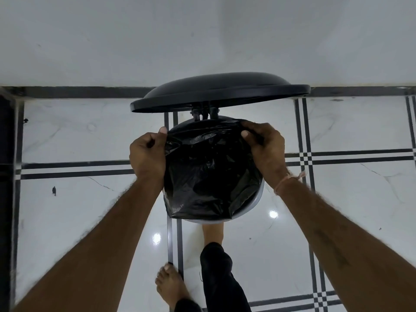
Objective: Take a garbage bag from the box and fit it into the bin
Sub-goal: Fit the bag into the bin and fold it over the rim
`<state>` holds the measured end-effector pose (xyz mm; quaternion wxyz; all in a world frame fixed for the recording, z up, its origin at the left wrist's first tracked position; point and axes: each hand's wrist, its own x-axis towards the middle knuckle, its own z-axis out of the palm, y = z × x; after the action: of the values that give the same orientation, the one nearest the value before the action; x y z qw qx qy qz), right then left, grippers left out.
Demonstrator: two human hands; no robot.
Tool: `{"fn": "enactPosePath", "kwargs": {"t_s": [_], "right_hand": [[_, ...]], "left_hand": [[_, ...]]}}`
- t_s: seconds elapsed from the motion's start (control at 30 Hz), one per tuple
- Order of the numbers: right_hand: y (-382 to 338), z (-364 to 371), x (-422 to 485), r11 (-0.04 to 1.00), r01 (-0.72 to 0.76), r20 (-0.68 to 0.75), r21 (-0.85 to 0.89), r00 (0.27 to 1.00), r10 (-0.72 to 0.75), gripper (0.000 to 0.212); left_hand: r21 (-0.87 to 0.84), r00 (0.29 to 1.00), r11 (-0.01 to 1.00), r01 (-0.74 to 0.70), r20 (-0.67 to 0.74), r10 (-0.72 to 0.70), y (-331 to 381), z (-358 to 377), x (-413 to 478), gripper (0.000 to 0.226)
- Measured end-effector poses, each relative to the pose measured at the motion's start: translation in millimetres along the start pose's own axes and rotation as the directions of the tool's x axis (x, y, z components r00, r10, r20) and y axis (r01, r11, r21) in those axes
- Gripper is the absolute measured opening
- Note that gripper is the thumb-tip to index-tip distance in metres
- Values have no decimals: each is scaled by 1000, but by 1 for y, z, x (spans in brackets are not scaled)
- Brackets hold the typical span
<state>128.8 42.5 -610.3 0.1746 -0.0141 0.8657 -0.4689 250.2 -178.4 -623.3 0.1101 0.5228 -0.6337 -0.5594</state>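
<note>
A black garbage bag (209,172) lies crumpled over the mouth of a round pedal bin, whose grey rim (254,208) shows only at the lower right. The bin's black lid (216,91) stands raised behind it. My left hand (147,156) pinches the bag's edge at the left side of the bin. My right hand (265,149) grips the bag's edge at the far right side. The garbage bag box is not in view.
The bin stands close to a white wall (202,37) on a glossy white tiled floor (349,199) with dark stripes. My right foot (213,233) is at the bin's base, where the pedal is hidden; my left foot (171,287) stands behind it.
</note>
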Motion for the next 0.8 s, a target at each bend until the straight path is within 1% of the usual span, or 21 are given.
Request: {"fn": "enactPosePath", "kwargs": {"t_s": [0.07, 0.13, 0.17, 0.23, 0.3, 0.33, 0.4, 0.5, 0.53, 0.6, 0.67, 0.77, 0.8], "right_hand": [[-1, 2, 7, 987, 68, 17, -145, 998, -66, 31], [-2, 5, 16, 948, 118, 39, -296, 993, -112, 35], [-2, 6, 20, 929, 135, 51, -345, 991, -125, 36], [-1, 7, 28, 909, 150, 74, -389, 989, -131, 38], [3, 6, 34, 897, 148, 115, -417, 987, -110, 37], [5, 4, 37, 908, 125, 126, -401, 989, -81, 36], [7, -1, 40, 955, 14, 116, -295, 993, 21, 33], [13, -15, 38, 960, -108, 157, -258, 976, 152, 42], [17, -21, 33, 965, -148, 178, -215, 966, 188, 39], [26, -29, 23, 977, -190, 202, -95, 958, 206, 33], [35, -35, 14, 977, -212, 191, -3, 959, 209, 27], [43, -33, 4, 951, -291, 138, 103, 951, 276, 17], [43, -32, 1, 936, -318, 101, 149, 947, 305, 13]], "left_hand": [[59, 1000, 998, -21, -16, 22, 0, 2, 6, 42], [110, 998, 993, -42, -32, 46, 2, 4, 14, 44], [127, 998, 991, -47, -36, 52, 4, 6, 17, 44], [147, 998, 988, -37, -36, 43, 5, 10, 25, 45], [149, 1000, 989, 10, -12, -8, 5, 12, 34, 44], [151, 999, 988, 36, 10, -38, 3, 13, 38, 44], [150, 993, 984, 98, 57, -108, -2, 11, 45, 42], [97, 969, 972, 214, 102, -223, -4, 6, 42, 38], [85, 962, 966, 243, 110, -252, -4, 4, 39, 38], [67, 949, 955, 288, 114, -294, -5, -1, 32, 39], [59, 937, 945, 321, 124, -325, -8, -7, 26, 40], [44, 917, 928, 371, 142, -373, -16, -17, 19, 39], [43, 913, 924, 379, 146, -381, -19, -20, 17, 38]]}}
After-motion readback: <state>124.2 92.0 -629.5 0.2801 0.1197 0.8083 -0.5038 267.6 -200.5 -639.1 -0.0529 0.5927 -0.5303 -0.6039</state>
